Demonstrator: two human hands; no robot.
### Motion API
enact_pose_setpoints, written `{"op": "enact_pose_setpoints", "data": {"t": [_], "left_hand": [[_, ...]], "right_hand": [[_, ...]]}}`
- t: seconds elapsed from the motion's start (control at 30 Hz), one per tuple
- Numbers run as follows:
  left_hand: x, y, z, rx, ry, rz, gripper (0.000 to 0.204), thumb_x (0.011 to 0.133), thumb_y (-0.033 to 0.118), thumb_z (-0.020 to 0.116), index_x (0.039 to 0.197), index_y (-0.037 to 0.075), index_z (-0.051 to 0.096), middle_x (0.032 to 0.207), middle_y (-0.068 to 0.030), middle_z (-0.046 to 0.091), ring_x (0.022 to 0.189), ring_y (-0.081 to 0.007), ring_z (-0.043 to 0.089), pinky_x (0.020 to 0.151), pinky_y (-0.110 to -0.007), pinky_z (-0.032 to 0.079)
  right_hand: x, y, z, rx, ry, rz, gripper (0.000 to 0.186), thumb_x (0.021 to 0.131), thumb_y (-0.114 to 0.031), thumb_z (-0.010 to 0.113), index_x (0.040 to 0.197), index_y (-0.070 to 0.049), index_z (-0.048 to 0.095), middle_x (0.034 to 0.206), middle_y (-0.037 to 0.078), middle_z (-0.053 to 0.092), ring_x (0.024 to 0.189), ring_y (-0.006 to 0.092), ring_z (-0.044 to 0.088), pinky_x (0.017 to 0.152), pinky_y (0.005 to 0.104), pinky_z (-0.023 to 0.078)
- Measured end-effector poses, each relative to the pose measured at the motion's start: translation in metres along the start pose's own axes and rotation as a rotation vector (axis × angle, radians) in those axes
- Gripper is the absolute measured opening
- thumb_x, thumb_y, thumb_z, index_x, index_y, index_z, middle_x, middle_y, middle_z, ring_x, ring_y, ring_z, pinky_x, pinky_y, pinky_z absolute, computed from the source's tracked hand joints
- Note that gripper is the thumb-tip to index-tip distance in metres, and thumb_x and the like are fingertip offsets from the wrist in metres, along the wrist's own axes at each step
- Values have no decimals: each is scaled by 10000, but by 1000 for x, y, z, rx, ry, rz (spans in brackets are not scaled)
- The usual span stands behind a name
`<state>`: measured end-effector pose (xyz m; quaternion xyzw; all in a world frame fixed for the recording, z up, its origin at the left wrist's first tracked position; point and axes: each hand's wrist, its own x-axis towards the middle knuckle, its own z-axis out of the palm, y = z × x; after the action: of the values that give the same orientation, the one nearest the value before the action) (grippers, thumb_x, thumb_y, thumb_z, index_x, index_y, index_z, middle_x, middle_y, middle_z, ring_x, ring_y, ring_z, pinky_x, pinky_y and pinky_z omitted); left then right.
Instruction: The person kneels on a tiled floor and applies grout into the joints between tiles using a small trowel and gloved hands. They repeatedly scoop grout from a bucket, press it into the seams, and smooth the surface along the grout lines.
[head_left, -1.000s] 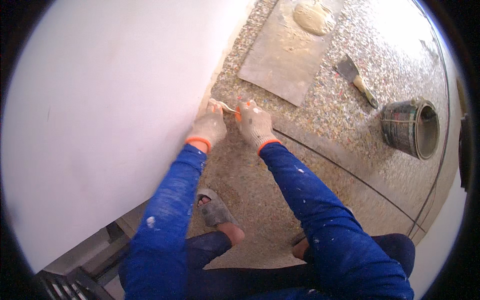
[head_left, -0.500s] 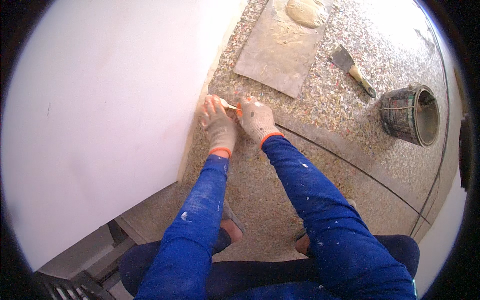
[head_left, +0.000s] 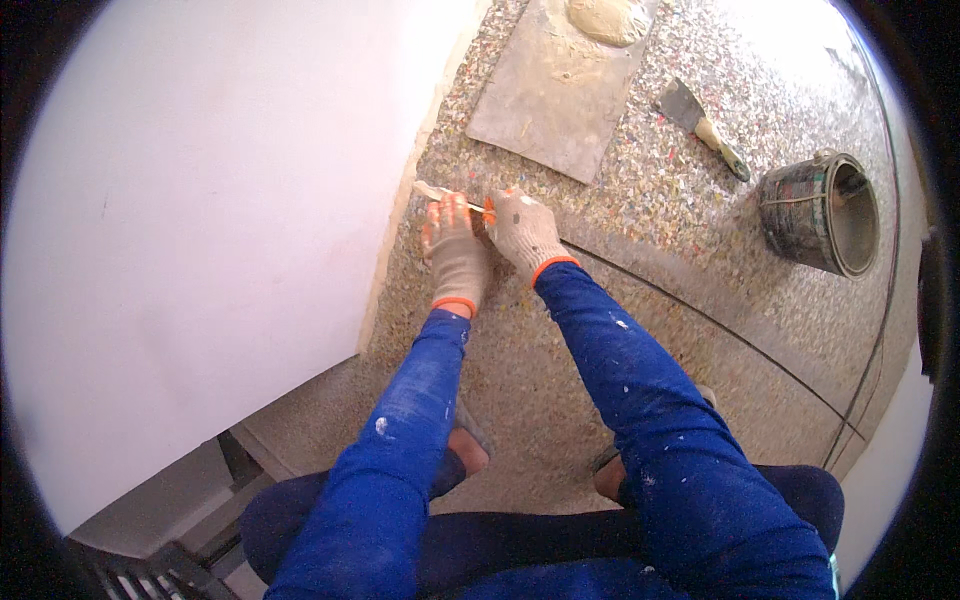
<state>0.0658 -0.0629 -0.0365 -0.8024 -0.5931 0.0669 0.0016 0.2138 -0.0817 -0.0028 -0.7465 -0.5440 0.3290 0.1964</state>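
Note:
Both my hands wear pale knitted gloves with orange fingertips and cuffs. My left hand (head_left: 457,248) lies low over the floor with its fingers stretched out, close to the white wall. Just right of it, my right hand (head_left: 526,232) has its fingers closed. A pale, narrow strip (head_left: 434,191) runs from near the wall's base past my left fingertips to my right fingers, which appear to pinch its end. What it is made of cannot be made out. A dark floor joint (head_left: 690,318) runs off to the lower right from my right hand.
Ahead lies a flat board (head_left: 545,125) bearing a mound of beige putty (head_left: 608,20). A putty knife (head_left: 705,130) rests on the speckled floor to its right. Farther right is a smeared paint can (head_left: 815,212), its opening facing right. The white wall (head_left: 230,230) bounds the left side.
My left hand has shifted right, away from the wall, exposing more of the pale strip beyond its fingertips. My right hand has also moved slightly right. The view has shifted a little.

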Motion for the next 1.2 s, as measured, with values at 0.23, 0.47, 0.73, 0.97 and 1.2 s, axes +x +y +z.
{"op": "enact_pose_setpoints", "data": {"t": [0.23, 0.47, 0.73, 0.97, 1.2], "left_hand": [[6, 12, 3, 63, -133, -183, 662, 1034, 235, 455, 1608, 5, 217, 1689, -147, 214, 1547, -372, 213, 1242, -493, 202], [-9, 19, 4, -71, 22, -175, 672, 920, 216, 622, 1523, 27, 396, 1634, -163, 312, 1521, -374, 248, 1235, -510, 213], [-13, 26, 16, -158, 110, -72, 622, 980, 255, 505, 1550, 34, 388, 1659, -162, 290, 1541, -397, 210, 1236, -517, 194], [-19, 31, 13, -73, 17, -290, 607, 1002, 281, 473, 1541, 16, 390, 1661, -186, 263, 1536, -408, 202, 1237, -531, 171], [-27, 37, 17, -105, -12, -149, 594, 1021, 292, 441, 1551, 32, 381, 1648, -183, 296, 1531, -404, 220, 1237, -538, 156]], "right_hand": [[-9, 8, 1, -18, 33, 8, 223, 938, -249, 618, 1051, -84, 716, 1065, 182, 723, 943, 366, 731, 803, 471, 590], [-8, 13, -1, 46, 13, -17, 235, 951, -259, 604, 1068, -90, 718, 1077, 185, 718, 985, 360, 721, 820, 481, 585], [-15, 12, -7, -2, -48, 63, 269, 943, -299, 648, 1120, -107, 711, 1085, 173, 715, 1012, 366, 702, 871, 471, 561], [-15, 16, -13, 24, -95, 66, 266, 941, -280, 641, 1116, -96, 719, 1097, 180, 713, 1027, 362, 702, 868, 469, 567], [-16, 25, -10, 57, -64, -3, 282, 930, -268, 613, 1102, -77, 728, 1104, 206, 713, 1029, 363, 709, 869, 475, 580]]}}
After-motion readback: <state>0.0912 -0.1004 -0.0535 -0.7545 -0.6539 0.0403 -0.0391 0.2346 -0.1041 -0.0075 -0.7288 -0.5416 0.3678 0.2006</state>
